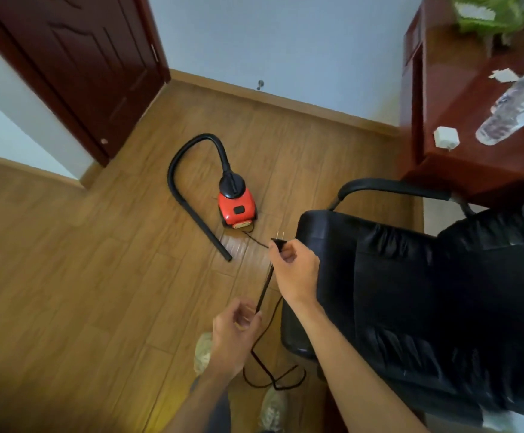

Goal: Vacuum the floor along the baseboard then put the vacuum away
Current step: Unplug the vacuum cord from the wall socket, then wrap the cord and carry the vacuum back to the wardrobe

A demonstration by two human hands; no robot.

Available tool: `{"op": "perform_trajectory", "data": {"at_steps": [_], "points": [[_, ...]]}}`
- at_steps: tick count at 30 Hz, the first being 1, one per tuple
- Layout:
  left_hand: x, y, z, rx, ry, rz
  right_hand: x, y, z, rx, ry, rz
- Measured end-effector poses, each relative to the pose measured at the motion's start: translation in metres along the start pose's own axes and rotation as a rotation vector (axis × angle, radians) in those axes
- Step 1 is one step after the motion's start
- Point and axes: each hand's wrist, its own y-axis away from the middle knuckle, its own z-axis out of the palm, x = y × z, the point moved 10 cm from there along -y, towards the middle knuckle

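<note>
Nearest the camera, the person's left hand has its grip curled loosely around the black power cord, fingers partly closed with the cord running through them; slack cord loops on the wooden floor by the person's shoes. Just beyond, toward 1 o'clock, the right hand pinches the plug in a closed grip, prongs pointing up and away. At 3 o'clock sits a black office chair. Farther out, near 12 o'clock, the small red vacuum stands on the floor, its black hose arching over to 11 o'clock and down. Beyond lies the baseboard, with a dark door at 10 o'clock and a reddish surface at 2 o'clock.
</note>
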Motion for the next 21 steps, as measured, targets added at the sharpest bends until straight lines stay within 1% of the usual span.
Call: {"op": "perform_trajectory", "data": {"at_steps": [3,7,13,21], "points": [[-0.010,-0.023,-0.012,0.020,-0.013,-0.019,-0.008,-0.014,0.025,-0.048,0.017,-0.003],[-0.009,-0.061,-0.035,0.042,0.000,0.000,-0.028,-0.038,0.060,-0.079,0.009,-0.015],[-0.005,-0.132,-0.084,0.057,0.039,-0.007,-0.070,-0.083,0.122,-0.022,0.044,-0.031],[0.010,-0.231,-0.150,0.027,0.029,0.024,-0.126,-0.142,0.196,-0.020,0.019,-0.045]]}}
